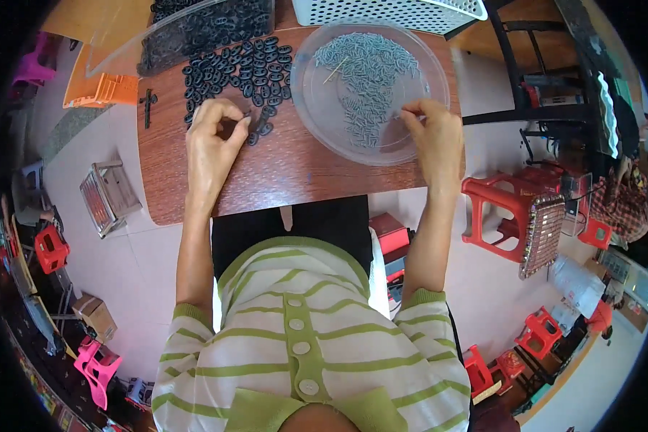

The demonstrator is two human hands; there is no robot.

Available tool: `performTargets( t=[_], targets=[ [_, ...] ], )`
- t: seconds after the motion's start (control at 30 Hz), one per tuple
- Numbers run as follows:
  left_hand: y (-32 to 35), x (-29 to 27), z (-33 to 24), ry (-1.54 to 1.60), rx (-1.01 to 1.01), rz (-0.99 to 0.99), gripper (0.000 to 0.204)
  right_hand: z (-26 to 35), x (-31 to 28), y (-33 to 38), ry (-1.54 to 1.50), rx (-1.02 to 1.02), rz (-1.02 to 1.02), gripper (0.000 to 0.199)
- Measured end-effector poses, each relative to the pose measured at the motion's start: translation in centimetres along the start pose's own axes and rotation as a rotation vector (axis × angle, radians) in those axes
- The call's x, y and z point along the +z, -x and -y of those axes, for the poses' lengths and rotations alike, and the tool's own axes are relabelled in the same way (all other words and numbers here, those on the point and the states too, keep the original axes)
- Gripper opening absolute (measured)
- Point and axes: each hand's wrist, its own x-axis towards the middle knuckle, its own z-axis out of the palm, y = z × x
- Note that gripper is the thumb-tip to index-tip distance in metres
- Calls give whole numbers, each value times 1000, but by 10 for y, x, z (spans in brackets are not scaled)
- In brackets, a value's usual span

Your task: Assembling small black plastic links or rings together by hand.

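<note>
Fine handling like this would go best with 1 part pinched at a time by its rim, forearms steady, and the tips clear of neighbours so the heap doesn't scatter. The black oval plastic pieces with holes (256, 52) lie at 11 o'clock on the brown wood-grain tabletop (295, 176); the small blue-grey pins (367, 90) lie at 1 o'clock in a round clear plastic tray (308, 111).

The left hand (212, 133) is at 10 o'clock, thumb and index tips almost meeting beside 2 or 3 stray pieces; something dark shows there, too small to call held. The right hand (439, 137), at 2 o'clock, reaches over the tray's 4 o'clock side, fingers curled, tips close together; I cannot tell whether they grip a pin.
</note>
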Motion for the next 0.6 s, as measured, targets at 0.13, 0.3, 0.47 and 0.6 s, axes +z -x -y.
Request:
performTargets(
  t=[0.13,0.3,0.47,0.6],
  targets=[
    [28,-2,-1,472,-235,-59,10,3,10,-7,-24,-54,-36,9],
    [51,-11,-8,668,-375,12,11,1,10,-14,-44,-91,11,10],
    [66,-8,-15,875,-412,30,10,-1,9,-18,-14,-107,52,10],
    [70,-4,-21,1038,-418,134,10,-6,9,-21,81,-159,60,14]
  ],
)
